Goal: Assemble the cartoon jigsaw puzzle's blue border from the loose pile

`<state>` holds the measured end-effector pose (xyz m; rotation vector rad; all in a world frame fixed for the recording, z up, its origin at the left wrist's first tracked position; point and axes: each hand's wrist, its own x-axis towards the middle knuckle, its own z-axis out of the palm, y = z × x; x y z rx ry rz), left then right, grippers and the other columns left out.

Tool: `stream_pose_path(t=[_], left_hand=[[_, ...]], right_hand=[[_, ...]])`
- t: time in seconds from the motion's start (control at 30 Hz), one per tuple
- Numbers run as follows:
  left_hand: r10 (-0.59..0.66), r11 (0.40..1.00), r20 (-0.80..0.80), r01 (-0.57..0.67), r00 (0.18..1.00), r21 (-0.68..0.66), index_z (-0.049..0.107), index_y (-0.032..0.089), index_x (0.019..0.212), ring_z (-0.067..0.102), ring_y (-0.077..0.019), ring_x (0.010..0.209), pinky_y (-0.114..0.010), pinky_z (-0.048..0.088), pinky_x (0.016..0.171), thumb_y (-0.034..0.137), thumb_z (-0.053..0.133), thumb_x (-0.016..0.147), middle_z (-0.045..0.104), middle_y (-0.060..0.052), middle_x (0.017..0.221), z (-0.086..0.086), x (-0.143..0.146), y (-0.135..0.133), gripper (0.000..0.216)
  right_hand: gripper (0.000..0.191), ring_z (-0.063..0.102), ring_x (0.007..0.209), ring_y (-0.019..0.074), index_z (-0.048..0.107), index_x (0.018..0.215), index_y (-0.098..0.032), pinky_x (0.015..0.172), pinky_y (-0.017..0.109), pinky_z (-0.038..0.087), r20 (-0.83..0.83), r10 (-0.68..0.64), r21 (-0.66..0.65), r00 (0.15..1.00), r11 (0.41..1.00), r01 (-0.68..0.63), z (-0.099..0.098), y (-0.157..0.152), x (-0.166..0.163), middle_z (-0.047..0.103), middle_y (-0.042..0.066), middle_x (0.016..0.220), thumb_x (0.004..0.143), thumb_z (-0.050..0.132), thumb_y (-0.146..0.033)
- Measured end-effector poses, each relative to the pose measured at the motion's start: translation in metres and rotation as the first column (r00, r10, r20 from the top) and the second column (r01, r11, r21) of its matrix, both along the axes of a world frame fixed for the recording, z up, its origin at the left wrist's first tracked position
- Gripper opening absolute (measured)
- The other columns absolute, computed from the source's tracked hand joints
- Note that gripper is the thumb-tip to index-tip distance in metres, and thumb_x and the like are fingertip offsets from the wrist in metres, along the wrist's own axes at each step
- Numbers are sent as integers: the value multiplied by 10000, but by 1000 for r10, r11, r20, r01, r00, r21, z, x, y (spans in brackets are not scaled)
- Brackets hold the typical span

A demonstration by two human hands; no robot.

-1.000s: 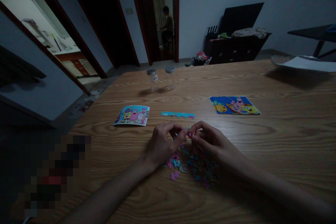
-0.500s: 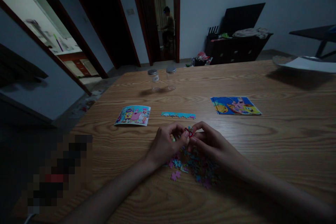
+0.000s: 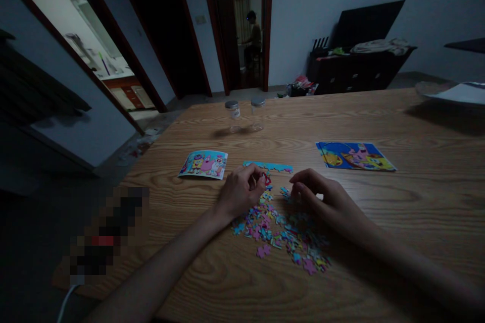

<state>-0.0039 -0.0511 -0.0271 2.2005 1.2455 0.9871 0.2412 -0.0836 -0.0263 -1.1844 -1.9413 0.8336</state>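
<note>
My left hand (image 3: 242, 192) is closed in a pinch, with a red jigsaw piece (image 3: 267, 178) showing at its fingertips. A short distance to the right, my right hand (image 3: 326, 199) hangs over the table with its fingers loosely curled and slightly apart; nothing shows between them. Near its fingertips lies a blue jigsaw piece (image 3: 285, 193). Below and between both hands spreads a loose pile of jigsaw pieces (image 3: 278, 229) in blue, pink and yellow. Just beyond the left hand is a joined strip of light-blue jigsaw pieces (image 3: 268, 167).
A cartoon picture card (image 3: 204, 165) lies at left and a blue cartoon sheet (image 3: 358, 156) at right. Two clear lidded jars (image 3: 234, 117) stand farther back. A glass dish (image 3: 428, 92) sits at the far right. Through a doorway a person (image 3: 253, 38) is seated.
My hands, together at the red piece before, have separated. The right moved right, away from the piece, and the left keeps it. More of the pile shows, and the view has shifted left.
</note>
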Motion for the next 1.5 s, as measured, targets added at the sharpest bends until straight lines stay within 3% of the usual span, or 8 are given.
stream_pose_path(t=[0.13, 0.2, 0.4, 0.73, 0.93, 1.2, 1.33, 1.5], left_hand=[[78, 994, -174, -63, 982, 92, 641, 199, 876, 621, -200, 775, -311, 436, 736, 263, 554, 974, 686, -23, 792, -5, -14, 16, 146], [89, 993, -248, -66, 965, 98, 653, 202, 894, 632, -207, 796, -324, 445, 783, 259, 561, 989, 706, -21, 815, -7, -21, 24, 144], [81, 996, -349, -66, 934, 53, 674, 200, 855, 647, -184, 714, -324, 447, 823, 256, 594, 998, 694, 11, 725, -10, -30, 34, 173], [99, 990, -415, -131, 905, -51, 725, 188, 798, 631, -162, 621, -292, 449, 746, 253, 609, 969, 697, 8, 670, -7, -30, 34, 217], [36, 994, -450, -79, 892, -76, 763, 196, 854, 664, -181, 670, -294, 450, 731, 273, 582, 982, 730, -5, 719, 0, -35, 33, 234], [63, 998, -514, -56, 855, 28, 700, 206, 811, 677, -213, 713, -361, 451, 836, 302, 623, 968, 720, -7, 718, 1, -38, 32, 198], [90, 994, -469, -47, 879, 102, 682, 198, 927, 693, -232, 844, -404, 448, 901, 282, 624, 990, 748, -19, 856, 2, -38, 32, 119], [-40, 985, -442, 108, 896, 131, 703, 231, 1146, 679, -221, 1086, -393, 481, 960, 191, 547, 1042, 748, -36, 1184, 3, -42, 21, 192]], right_hand=[[189, 651, 1054, 294, 664, 1104, -235, 896, 465, 512, 271, 6, 360, 963, 927, -107, -11, 16, 13, 709, 130, 1176, 1054, 492, -295], [240, 623, 1146, 318, 658, 1213, -237, 964, 516, 501, 373, -46, 451, 927, 882, -138, -19, 25, 19, 680, 134, 1305, 1062, 475, -270], [323, 630, 1219, 293, 589, 1374, -222, 1018, 512, 529, 494, -21, 460, 869, 855, -241, -37, 36, 27, 653, 128, 1398, 1077, 463, -243], [292, 631, 1209, 287, 602, 1338, -233, 1013, 512, 541, 457, -8, 465, 889, 854, -231, -33, 33, 23, 666, 116, 1366, 1078, 474, -271], [263, 642, 1187, 284, 619, 1298, -243, 996, 502, 551, 439, -10, 463, 898, 859, -217, -33, 33, 21, 677, 108, 1351, 1070, 493, -272], [265, 631, 1200, 287, 592, 1314, -231, 1009, 508, 547, 443, -10, 469, 896, 855, -223, -31, 31, 20, 672, 123, 1340, 1073, 484, -246], [254, 625, 1193, 286, 578, 1312, -235, 1002, 508, 549, 442, -18, 481, 897, 849, -220, -31, 31, 19, 672, 120, 1330, 1074, 489, -236], [246, 613, 1199, 281, 560, 1315, -228, 1017, 511, 539, 455, -16, 471, 890, 853, -226, -30, 31, 19, 660, 121, 1345, 1081, 484, -235]])
